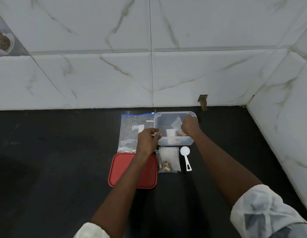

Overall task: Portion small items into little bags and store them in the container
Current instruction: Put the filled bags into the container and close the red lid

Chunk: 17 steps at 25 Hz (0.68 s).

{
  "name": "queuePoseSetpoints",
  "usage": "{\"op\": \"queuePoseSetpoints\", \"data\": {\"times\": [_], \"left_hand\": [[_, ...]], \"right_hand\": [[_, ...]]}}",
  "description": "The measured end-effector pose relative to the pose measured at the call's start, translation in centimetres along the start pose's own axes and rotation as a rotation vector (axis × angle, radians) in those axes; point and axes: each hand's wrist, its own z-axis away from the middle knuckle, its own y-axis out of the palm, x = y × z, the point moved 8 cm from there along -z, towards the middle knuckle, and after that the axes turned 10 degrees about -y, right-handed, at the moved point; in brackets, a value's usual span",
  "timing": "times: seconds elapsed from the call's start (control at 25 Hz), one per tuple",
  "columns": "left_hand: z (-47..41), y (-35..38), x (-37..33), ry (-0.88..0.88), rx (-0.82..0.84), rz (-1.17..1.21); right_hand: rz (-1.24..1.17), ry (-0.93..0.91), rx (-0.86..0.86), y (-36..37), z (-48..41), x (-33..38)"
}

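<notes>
On the black tabletop (pixel 63 160), close to the marble-tiled wall (pixel 97 74), stands a clear plastic container (pixel 175 143) with its lid off. Both of the person's hands are at it. The right hand (pixel 189 125) reaches down into the container's right half, knuckles up and fingers curled under. A little clear bag (pixel 177 121) stands tilted just beside it at its 9 o'clock, but the fingertips are hidden and I cannot tell whether they have hold of that bag or of anything else. More little bags, with dark and yellowish small items (pixel 176 134) in them, lie against the container's near wall. The left hand (pixel 146 140) is at the container's 9 o'clock side, thumb and fingers loosely bent toward the rim. From here I cannot tell whether they pinch it or only touch it. At 9 o'clock from the container a large zip bag (pixel 130 133) with a blue seal lies flat, touching the container's side. The red lid (pixel 120 169) lies at about 7 o'clock, partly under the left forearm. At 6 o'clock, just in front of the container, lies a small stack of filled little bags (pixel 168 158). Just beside these, at their 3 o'clock, is a white measuring scoop (pixel 185 154), bowl toward the container. Pale rolled sleeves (pixel 262 208) show at both elbows.
</notes>
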Motion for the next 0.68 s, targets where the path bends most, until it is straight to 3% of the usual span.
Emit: {"op": "queuePoseSetpoints", "data": {"times": [0.28,0.44,0.68], "left_hand": [[-0.5,0.1,0.2,-0.006,-0.007,0.024],[-0.2,0.2,0.3,0.008,-0.011,0.038],[-0.3,0.2,0.5,-0.006,-0.017,0.044]], "right_hand": [[0.319,-0.139,-0.018,-1.5,-0.8,1.4],[0.398,-0.316,0.230,1.4,-1.4,2.1],[0.341,-0.277,0.224,2.0,-1.3,1.5]]}}
